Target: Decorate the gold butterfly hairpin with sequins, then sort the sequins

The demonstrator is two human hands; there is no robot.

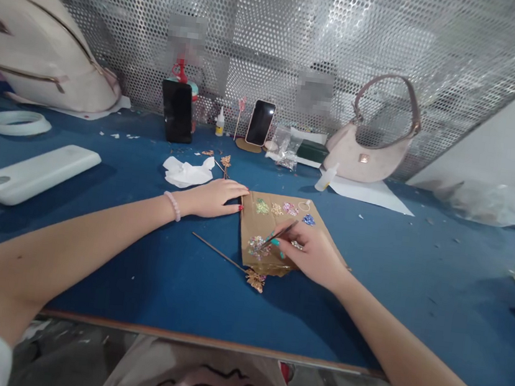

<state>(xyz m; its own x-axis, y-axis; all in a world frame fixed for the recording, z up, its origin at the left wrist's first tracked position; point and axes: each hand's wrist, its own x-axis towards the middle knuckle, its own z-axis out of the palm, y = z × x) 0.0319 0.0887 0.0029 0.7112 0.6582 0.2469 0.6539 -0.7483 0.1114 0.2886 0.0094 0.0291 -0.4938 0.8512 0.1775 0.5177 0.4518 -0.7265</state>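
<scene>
My right hand (309, 249) is closed on tweezers (280, 235), whose tips point down into a pile of mixed-colour rhinestones (258, 247). That pile lies on a piece of brown cardboard (254, 221). Farther up the board sit small heaps of green stones (262, 205), gold stones (277, 209), pink stones (290, 209) and blue stones (308, 220), with a small pale ring (304, 205) nearby. My left hand (219, 199) lies flat, fingers stretched, its fingertips at the board's left edge. A hairpin with a gold ornament (255, 280) rests at the near edge.
White tissue (188, 171) and another gold ornament (226, 161) lie beyond my left hand. Two phones (177, 111), glue bottles (326, 178) and a pale handbag (370, 153) stand along the back. A white power bank (34, 173) and backpack (45, 48) are left.
</scene>
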